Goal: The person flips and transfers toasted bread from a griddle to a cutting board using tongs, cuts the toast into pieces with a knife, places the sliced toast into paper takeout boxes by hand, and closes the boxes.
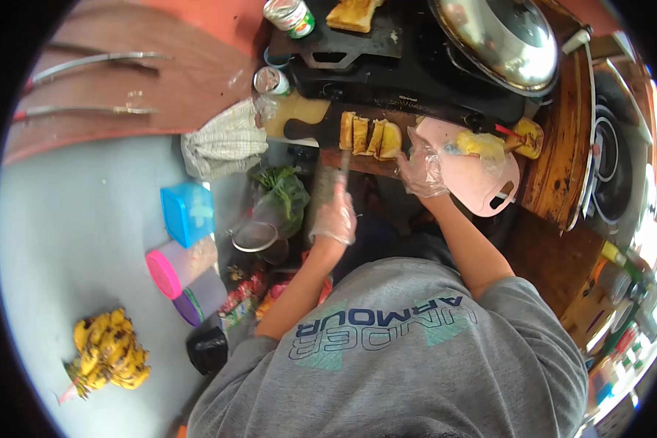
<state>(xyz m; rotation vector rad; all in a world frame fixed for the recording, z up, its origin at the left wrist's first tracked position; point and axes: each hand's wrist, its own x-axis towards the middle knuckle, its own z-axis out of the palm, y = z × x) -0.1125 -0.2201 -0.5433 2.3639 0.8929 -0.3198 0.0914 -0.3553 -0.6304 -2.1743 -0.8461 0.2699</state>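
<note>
Both hands wear clear plastic gloves. My left hand (336, 217) is closed on a knife (345, 162), its narrow blade pointing up at the near edge of the toasted bread (360, 135). The bread lies in several strips on a dark wooden board (329, 131) with a rounded handle on the left. My right hand (422, 169) has its fingers apart at the bread's right end, by the pale piece; whether they touch it is unclear. Right of that hand, a pink cutting board (482, 191) carries a yellow item in clear plastic (483, 144).
A black stove (416, 95) with a domed metal lid (507, 44) stands beyond the boards. More toast (352, 14) and two cans (290, 16) are at the top. A cloth (226, 140), containers (188, 213) and bananas (112, 350) lie left.
</note>
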